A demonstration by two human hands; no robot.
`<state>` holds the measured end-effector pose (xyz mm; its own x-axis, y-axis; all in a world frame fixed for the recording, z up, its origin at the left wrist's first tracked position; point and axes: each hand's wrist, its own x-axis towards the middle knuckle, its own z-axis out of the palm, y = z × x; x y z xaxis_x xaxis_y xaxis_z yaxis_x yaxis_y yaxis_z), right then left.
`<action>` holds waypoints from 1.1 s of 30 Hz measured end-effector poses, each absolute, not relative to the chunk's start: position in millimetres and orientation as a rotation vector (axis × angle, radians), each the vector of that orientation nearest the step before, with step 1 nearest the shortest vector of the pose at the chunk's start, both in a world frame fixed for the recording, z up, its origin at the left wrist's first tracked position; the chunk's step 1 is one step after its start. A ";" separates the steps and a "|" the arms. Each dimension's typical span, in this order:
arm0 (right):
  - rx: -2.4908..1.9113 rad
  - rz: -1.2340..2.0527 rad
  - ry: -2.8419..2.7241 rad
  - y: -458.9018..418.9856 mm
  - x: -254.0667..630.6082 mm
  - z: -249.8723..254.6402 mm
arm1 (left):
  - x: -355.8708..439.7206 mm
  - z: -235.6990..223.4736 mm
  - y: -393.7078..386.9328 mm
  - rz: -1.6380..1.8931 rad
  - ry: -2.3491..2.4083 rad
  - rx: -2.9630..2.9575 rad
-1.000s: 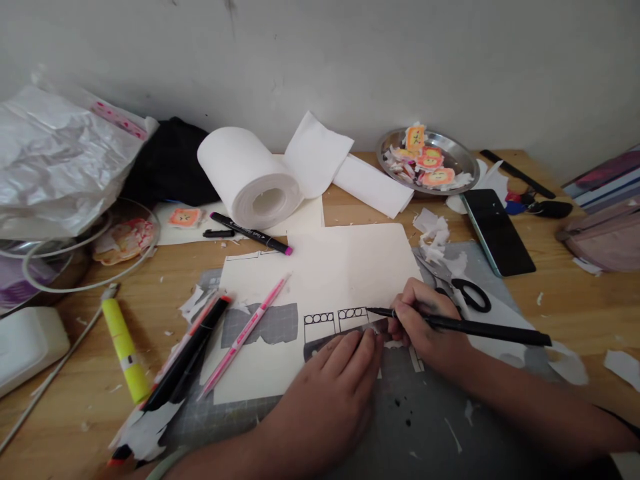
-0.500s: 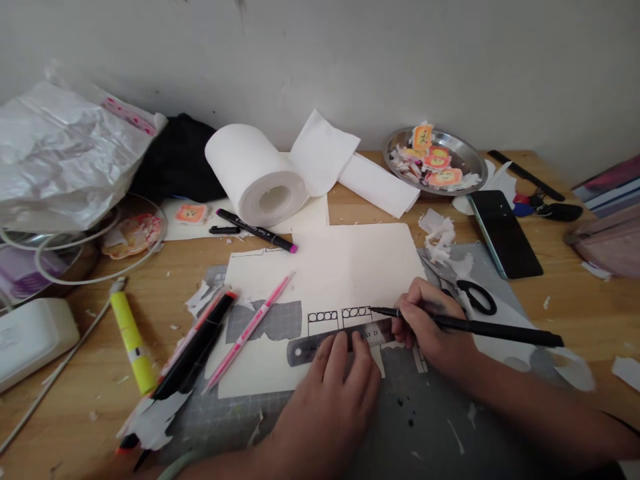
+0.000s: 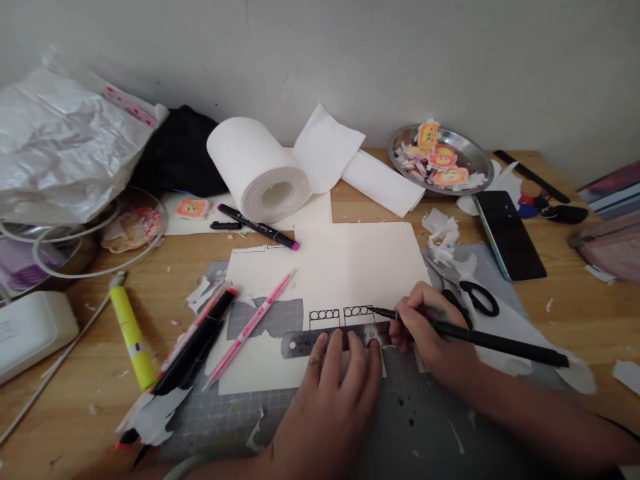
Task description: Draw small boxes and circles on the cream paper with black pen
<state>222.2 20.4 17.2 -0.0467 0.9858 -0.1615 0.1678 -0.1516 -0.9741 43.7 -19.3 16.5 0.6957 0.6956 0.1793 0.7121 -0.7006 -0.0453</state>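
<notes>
My left hand (image 3: 330,387) lies palm down with its fingers stretched and spread, the fingertips pressing on a steel ruler (image 3: 301,345). The ruler lies across a cream sheet of paper (image 3: 370,260) just below two small boxes (image 3: 324,315) drawn in black with rows of circles. In my right hand (image 3: 433,333) is a black marker pen (image 3: 500,341), pinched between thumb and fingers. Its tip touches or hovers at the right-hand box's upper right corner; I cannot tell which. A grey cutting mat (image 3: 400,427) shows beneath the paper and through its cut-out.
Scissors (image 3: 479,298), a phone (image 3: 510,233) and paper scraps lie to the right. Leftward are a pink pen (image 3: 253,327), black markers (image 3: 197,340) and a yellow highlighter (image 3: 133,337). Behind stand a tissue roll (image 3: 250,160) and a metal plate (image 3: 475,160) holding coloured cut-outs.
The ruler has turned to lie more level, its left end shifting slightly left and up. My left fingers have spread wider on it. The marker has stayed near the same box corner.
</notes>
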 end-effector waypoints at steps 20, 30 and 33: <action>-1.358 1.082 -1.370 39.1 200.2 30.7 | 42.8 18.3 -17.7 -0.230 -1.149 -2.830; -1.333 1.081 -1.329 42.9 200.7 29.1 | 43.9 19.7 -18.9 -0.232 -1.146 -2.804; -1.353 1.083 -1.326 43.8 200.1 28.2 | 43.8 19.5 -18.8 -0.224 -1.154 -2.799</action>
<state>200.1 43.8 28.2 0.0311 0.9994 0.0134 0.1868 0.0074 -0.9824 43.8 -18.8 19.5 0.7011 0.6910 0.1759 0.7066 -0.7064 -0.0410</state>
